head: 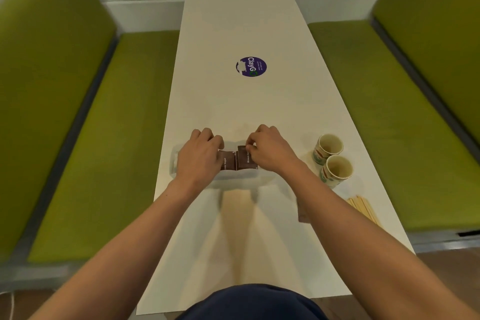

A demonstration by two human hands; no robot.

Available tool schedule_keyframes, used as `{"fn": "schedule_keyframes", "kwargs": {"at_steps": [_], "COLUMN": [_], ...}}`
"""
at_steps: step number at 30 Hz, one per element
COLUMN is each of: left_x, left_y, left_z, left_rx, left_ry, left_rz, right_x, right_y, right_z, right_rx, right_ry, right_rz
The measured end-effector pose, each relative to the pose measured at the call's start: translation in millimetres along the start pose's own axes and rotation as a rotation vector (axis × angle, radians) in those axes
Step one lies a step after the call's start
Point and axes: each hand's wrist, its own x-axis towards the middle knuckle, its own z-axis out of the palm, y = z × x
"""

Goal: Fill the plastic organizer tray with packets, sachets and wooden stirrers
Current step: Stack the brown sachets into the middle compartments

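Brown sugar packets (245,161) above the clear organizer tray (173,163).
Left hand (200,160) and right hand (270,150) each pinch one packet's far edge, fingers curled.

We see dark brown sugar packets (237,162) with white lettering in a clear organizer tray (174,163) on a white table (233,21). Upper centre, a purple round sticker (251,66) carries white letters and a green ring. Cream paper cups (329,145) bear green-and-red print; the benches (104,138) are olive green.

The white table (233,21) carries a clear tray (235,181), two paper cups (337,170), wooden stirrers (363,209) — and a purple sticker (251,66).
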Motion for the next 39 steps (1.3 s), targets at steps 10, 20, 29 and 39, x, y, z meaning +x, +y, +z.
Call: {"fn": "schedule_keyframes", "kwargs": {"at_steps": [10,20,29,39], "left_x": [-31,-49,-56,-58], "left_y": [20,110,175,161], "left_z": [-2,21,66,70], "left_rx": [-0.156,-0.337,-0.313,-0.5], "left_ry": [0.027,-0.282,-0.542,-0.501], "left_rz": [-0.092,-0.001,0.03,-0.182], "right_x": [-20,-122,-150,-174], "right_y": [14,100,126,128], "right_z": [12,9,11,20], "right_rx": [0.131,0.138,0.051,-0.021], "right_ry": [0.109,0.126,0.049,-0.038], "right_rz": [-0.035,0.21,0.232,0.207]}}
